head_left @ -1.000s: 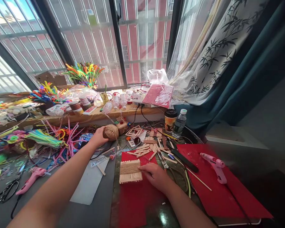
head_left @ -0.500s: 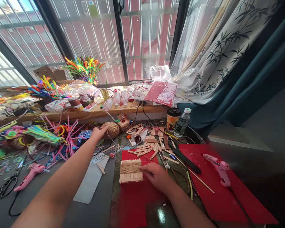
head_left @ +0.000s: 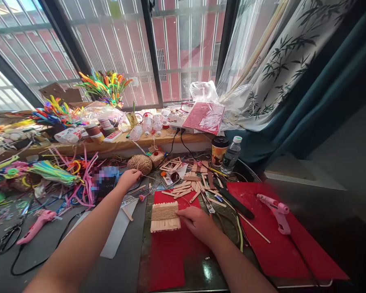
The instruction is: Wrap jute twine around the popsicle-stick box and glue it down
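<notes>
- At the far left edge of the table (head_left: 122, 280), black scissors (head_left: 2, 243) lie flat, and just beside them a pink glue gun (head_left: 35, 226) lies on its side with its nozzle pointing toward the middle of the table.
- Behind these, a heap of coloured pipe cleaners (head_left: 75, 177) spreads across the back left of the table.
- The left hand (head_left: 128, 179) reaches forward from the lower left. Its fingers are curled loosely together just short of the ball of twine (head_left: 140, 163); a thin strand seems to run by the fingertips, but I cannot tell if they pinch it.
- The ball of twine sits on the table, just in front of the wooden ledge (head_left: 122, 145).
- The stick raft (head_left: 165, 218), a flat panel of wooden sticks side by side, lies on a red sheet (head_left: 171, 260) in front of the person. Its sticks run toward and away from the person, while its long axis runs left to right. Twine is wound across its far half, the turns running left to right.
- The right hand (head_left: 198, 224) rests palm down on the red sheet, fingers together and bent, the fingertips touching the raft's right edge.
- Loose wooden sticks (head_left: 189, 189) lie scattered behind the raft.
- Further right, a lidded cup (head_left: 218, 150) and a water bottle (head_left: 231, 155) stand upright, side by side.
- At the right, a second pink glue gun (head_left: 276, 208) rests on another red sheet (head_left: 280, 252), its nozzle pointing left.
</notes>
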A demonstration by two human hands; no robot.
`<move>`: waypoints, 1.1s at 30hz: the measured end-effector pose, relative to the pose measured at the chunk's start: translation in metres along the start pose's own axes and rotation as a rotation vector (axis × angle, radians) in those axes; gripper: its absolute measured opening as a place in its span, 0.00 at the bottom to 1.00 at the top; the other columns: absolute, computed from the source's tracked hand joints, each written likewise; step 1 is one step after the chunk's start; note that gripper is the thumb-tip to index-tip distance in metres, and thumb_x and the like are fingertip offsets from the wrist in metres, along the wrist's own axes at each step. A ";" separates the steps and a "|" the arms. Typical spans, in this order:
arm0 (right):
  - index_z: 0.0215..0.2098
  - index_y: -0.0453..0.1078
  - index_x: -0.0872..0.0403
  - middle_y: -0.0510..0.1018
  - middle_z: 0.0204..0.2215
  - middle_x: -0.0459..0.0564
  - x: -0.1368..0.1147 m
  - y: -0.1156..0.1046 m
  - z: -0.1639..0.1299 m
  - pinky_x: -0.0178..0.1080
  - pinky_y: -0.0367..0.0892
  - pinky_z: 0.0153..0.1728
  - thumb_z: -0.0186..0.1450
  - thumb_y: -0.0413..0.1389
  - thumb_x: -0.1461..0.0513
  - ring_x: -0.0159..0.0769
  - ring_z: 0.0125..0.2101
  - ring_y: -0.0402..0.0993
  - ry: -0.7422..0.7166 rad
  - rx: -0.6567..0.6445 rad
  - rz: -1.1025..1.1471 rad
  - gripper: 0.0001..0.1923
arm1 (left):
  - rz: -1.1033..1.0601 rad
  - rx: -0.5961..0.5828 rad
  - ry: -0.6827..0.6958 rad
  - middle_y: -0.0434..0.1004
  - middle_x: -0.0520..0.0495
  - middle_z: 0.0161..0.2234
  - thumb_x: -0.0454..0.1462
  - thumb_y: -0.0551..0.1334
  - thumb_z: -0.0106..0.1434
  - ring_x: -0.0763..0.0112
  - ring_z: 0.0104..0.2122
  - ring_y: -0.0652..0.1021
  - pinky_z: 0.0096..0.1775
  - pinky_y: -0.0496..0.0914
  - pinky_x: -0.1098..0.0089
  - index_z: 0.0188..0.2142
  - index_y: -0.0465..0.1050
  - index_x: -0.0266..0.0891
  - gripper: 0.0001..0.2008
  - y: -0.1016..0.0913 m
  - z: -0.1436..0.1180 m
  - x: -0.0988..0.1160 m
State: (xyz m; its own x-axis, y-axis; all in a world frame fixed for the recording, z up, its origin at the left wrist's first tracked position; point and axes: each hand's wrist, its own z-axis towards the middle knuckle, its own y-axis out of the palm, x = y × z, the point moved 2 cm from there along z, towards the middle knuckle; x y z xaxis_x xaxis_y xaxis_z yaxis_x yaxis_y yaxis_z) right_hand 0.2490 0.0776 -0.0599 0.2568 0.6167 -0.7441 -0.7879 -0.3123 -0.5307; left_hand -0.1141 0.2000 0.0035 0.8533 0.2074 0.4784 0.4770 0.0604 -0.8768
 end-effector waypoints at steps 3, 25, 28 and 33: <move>0.53 0.81 0.50 0.88 0.45 0.52 0.000 0.001 0.000 0.43 0.76 0.50 0.75 0.55 0.64 0.42 0.45 0.84 -0.005 0.010 -0.005 0.14 | -0.017 0.057 0.172 0.80 0.46 0.45 0.46 0.64 0.72 0.62 0.41 0.81 0.42 0.78 0.61 0.49 0.76 0.35 0.16 -0.001 -0.017 0.039; 0.55 0.80 0.50 0.87 0.47 0.54 0.000 0.000 0.000 0.45 0.77 0.52 0.75 0.54 0.64 0.43 0.47 0.84 0.000 0.002 -0.022 0.16 | 0.215 0.178 0.350 0.77 0.36 0.55 0.59 0.67 0.58 0.35 0.57 0.75 0.57 0.69 0.45 0.59 0.77 0.46 0.34 -0.022 -0.027 0.038; 0.55 0.80 0.49 0.87 0.47 0.53 0.000 -0.001 0.000 0.45 0.77 0.52 0.74 0.54 0.65 0.43 0.48 0.84 0.002 0.001 -0.025 0.16 | 0.226 0.159 0.336 0.79 0.40 0.54 0.56 0.66 0.58 0.46 0.54 0.78 0.57 0.72 0.56 0.58 0.77 0.44 0.33 -0.033 -0.011 0.012; 0.55 0.80 0.49 0.88 0.47 0.52 0.001 0.000 0.000 0.45 0.76 0.52 0.74 0.55 0.65 0.44 0.48 0.84 0.011 -0.001 -0.005 0.16 | 0.250 0.284 0.341 0.78 0.40 0.54 0.47 0.57 0.66 0.48 0.58 0.75 0.65 0.64 0.55 0.49 0.77 0.42 0.19 -0.050 -0.003 -0.009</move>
State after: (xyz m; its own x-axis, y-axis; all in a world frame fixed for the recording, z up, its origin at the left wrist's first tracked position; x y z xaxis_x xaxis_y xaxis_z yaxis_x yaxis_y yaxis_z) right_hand 0.2486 0.0782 -0.0602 0.2671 0.6106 -0.7455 -0.7862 -0.3093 -0.5350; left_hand -0.1450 0.1925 0.0435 0.9768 -0.0786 0.1993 0.2141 0.3222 -0.9222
